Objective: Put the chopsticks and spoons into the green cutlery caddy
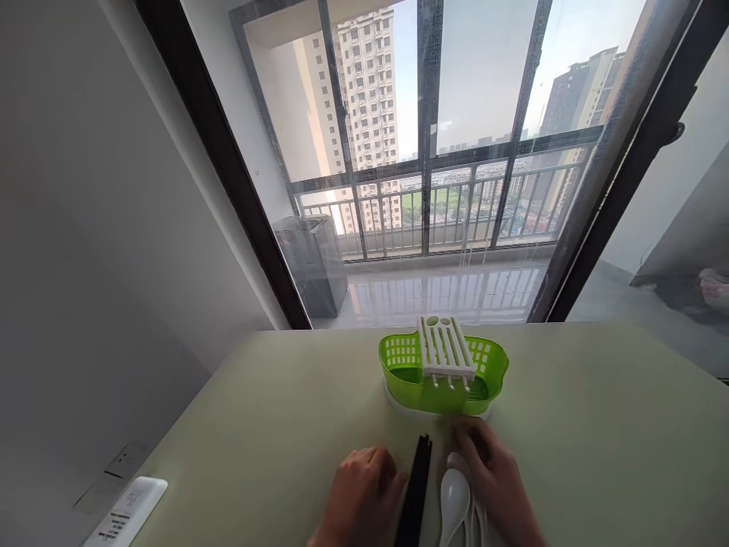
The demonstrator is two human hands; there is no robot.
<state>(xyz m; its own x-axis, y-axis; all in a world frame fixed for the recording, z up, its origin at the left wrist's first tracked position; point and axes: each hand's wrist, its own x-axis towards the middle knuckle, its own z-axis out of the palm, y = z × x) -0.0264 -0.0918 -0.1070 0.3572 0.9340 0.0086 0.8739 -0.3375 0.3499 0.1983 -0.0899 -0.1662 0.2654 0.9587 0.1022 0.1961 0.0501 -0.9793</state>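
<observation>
Two hands: our left [364, 486], fingers curled beside black chopsticks [418, 486]; our right [490, 475], bent over white spoons [456, 497], grip unclear on both!

On the worktop [273, 425], the basket [399, 384] stands at the back with the slotted rack [447, 353] across its top, while before it the chopsticks [415, 490] lie left of the spoons [455, 497] and the remote [128, 513] lies at the far left edge.
</observation>
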